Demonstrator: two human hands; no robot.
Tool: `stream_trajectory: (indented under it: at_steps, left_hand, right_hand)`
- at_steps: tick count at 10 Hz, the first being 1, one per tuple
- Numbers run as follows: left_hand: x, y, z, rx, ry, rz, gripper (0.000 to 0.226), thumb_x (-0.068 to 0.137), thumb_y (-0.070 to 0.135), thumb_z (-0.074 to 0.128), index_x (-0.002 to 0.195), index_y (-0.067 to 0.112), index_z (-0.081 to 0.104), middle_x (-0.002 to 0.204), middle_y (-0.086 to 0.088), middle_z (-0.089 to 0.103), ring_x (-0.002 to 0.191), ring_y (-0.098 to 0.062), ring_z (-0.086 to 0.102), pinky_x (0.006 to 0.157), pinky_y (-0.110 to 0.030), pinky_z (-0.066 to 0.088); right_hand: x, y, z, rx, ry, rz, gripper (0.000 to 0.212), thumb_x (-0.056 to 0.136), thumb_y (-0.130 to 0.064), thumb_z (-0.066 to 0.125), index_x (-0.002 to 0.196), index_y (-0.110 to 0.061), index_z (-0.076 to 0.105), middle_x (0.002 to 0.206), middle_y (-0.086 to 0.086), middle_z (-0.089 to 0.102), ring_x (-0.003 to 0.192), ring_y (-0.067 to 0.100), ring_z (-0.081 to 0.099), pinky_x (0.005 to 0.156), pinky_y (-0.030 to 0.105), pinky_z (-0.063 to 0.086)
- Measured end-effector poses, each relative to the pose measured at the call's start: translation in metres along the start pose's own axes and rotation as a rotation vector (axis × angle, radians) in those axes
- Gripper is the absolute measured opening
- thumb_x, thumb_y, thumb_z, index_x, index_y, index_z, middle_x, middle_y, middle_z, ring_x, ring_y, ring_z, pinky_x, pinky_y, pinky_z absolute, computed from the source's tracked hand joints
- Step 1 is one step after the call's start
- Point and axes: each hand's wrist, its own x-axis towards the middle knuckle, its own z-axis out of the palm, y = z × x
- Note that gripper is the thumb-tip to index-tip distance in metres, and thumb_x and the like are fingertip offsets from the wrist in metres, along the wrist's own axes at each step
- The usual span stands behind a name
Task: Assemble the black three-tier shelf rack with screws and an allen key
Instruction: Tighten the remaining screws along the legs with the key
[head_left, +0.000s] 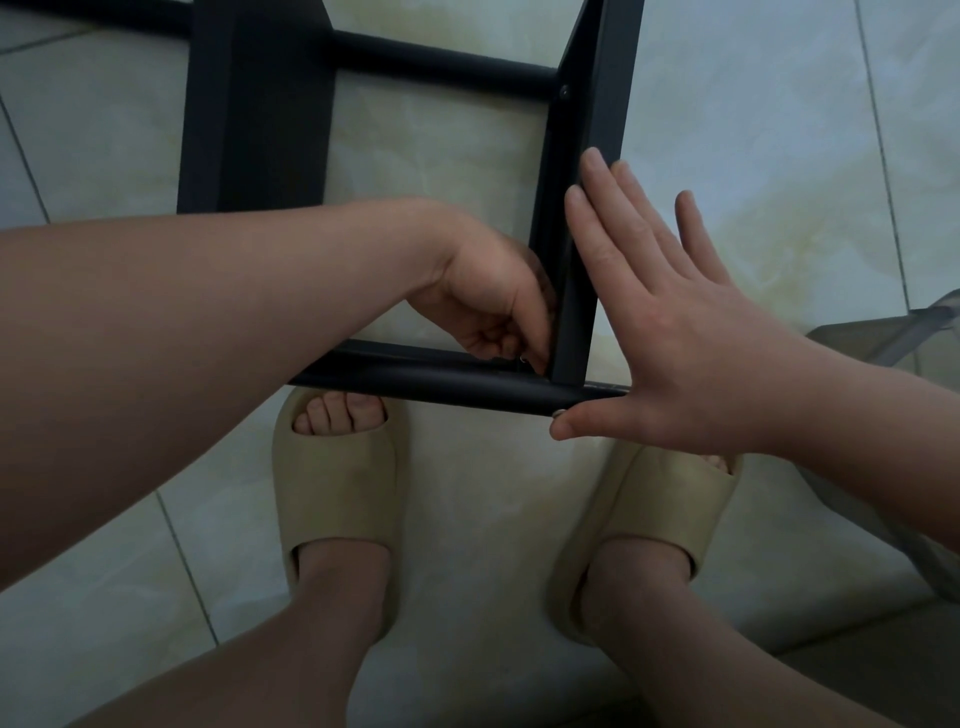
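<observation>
Looking down from my head, the black rack (574, 322) lies on the tiled floor (753, 130) just ahead of my feet, and I count two round bars: a near one (441, 382) running across just above my toes, and a far one (441, 62) near the top of the view. One flat side panel (602, 104) joins them on the right, and one wide dark board (260, 104) stands at the upper left. My left hand (488, 291) reaches inside the frame into the corner where the near bar meets the panel; its fingers are curled tight and pinch one small metal piece (522, 358), which is too small and blurred for me to say whether it is a key or a screw. My right hand (691, 332) is spread flat, its four fingers (602, 208) straight and pressed against the outer face of the panel, holding nothing; its thumb (587, 423) lies under the end of the near bar, touching one silvery screw head (559, 413) there. One more screw (563, 92) sits in the panel by the far bar. I wear two beige slippers, left (337, 493) and right (639, 514). One grey see-through thing (893, 338) shows at the right edge; I cannot tell what it is.
</observation>
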Motion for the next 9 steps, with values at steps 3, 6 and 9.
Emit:
stream_trajectory:
  at_steps: [3, 6, 9]
  left_hand:
    - [0.001, -0.004, 0.001, -0.047, -0.003, 0.033, 0.016, 0.090, -0.008, 0.059, 0.083, 0.006, 0.064, 0.079, -0.008, 0.062, 0.071, -0.014, 0.052, 0.069, -0.023, 0.040]
    - [-0.016, -0.006, -0.003, 0.031, 0.111, 0.044, 0.009, 0.092, 0.009, 0.063, 0.099, 0.014, 0.066, 0.084, 0.002, 0.070, 0.078, -0.012, 0.062, 0.072, -0.025, 0.049]
    - [-0.096, -0.013, -0.011, 0.590, 0.615, -0.141, 0.067, 0.088, 0.080, 0.035, 0.089, 0.025, 0.074, 0.076, 0.007, 0.075, 0.070, -0.013, 0.070, 0.083, -0.039, 0.053]
  right_hand:
    - [0.000, 0.000, 0.001, 0.004, 0.006, -0.004, 0.138, 0.069, -0.088, 0.050, 0.160, -0.007, -0.016, 0.166, 0.009, -0.028, 0.153, 0.023, -0.026, 0.124, 0.052, -0.011]
    - [0.005, 0.010, -0.008, 0.002, -0.021, -0.013, 0.138, 0.069, -0.086, 0.051, 0.159, -0.008, -0.018, 0.165, 0.006, -0.031, 0.152, 0.020, -0.028, 0.124, 0.053, -0.012]
    - [0.034, 0.049, -0.057, -0.106, -0.061, 0.068, 0.126, 0.081, -0.057, 0.074, 0.161, -0.014, -0.014, 0.166, -0.001, -0.027, 0.154, 0.010, -0.020, 0.123, 0.041, -0.017]
